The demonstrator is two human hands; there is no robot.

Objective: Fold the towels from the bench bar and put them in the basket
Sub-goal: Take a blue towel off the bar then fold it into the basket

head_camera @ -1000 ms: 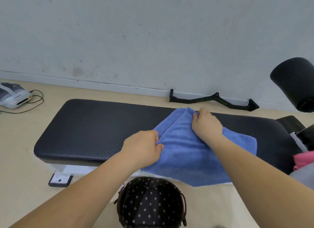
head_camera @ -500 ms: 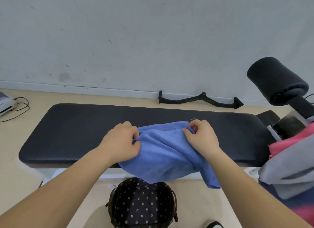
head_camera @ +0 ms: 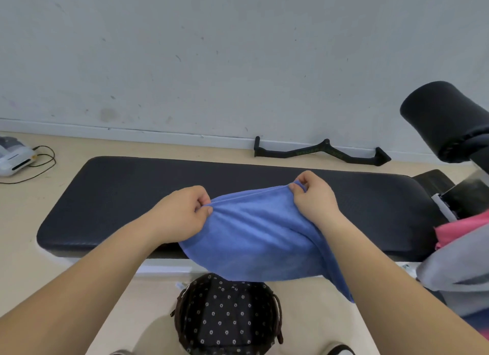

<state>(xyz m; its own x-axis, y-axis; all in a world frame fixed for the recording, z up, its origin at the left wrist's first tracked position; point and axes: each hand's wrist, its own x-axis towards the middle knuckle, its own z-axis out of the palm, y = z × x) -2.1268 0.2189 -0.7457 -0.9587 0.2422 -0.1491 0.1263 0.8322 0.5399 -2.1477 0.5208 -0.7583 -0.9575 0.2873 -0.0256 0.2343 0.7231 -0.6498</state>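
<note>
A blue towel (head_camera: 254, 233) is stretched over the near edge of the black padded bench (head_camera: 119, 195), its lower part hanging off the front. My left hand (head_camera: 182, 214) pinches the towel's upper left corner. My right hand (head_camera: 315, 198) pinches the upper right corner. The top edge runs taut between both hands, just above the pad. Below the towel on the floor stands a round dark basket (head_camera: 227, 315) with a flower-dotted lining, nothing visible in it. More towels, a pink one (head_camera: 460, 230) and a grey one (head_camera: 455, 267), hang at the right edge.
A black foam roller pad (head_camera: 444, 119) on the bench frame sticks out at the upper right. A black cable-handle bar (head_camera: 320, 152) lies on the floor by the wall. A white device (head_camera: 13, 157) with a cord sits on the floor at far left.
The towel lay flat and folded on the bench a second ago. Both hands have gathered its far edge, lifted it and spread apart, so the edge is now pulled taut.
</note>
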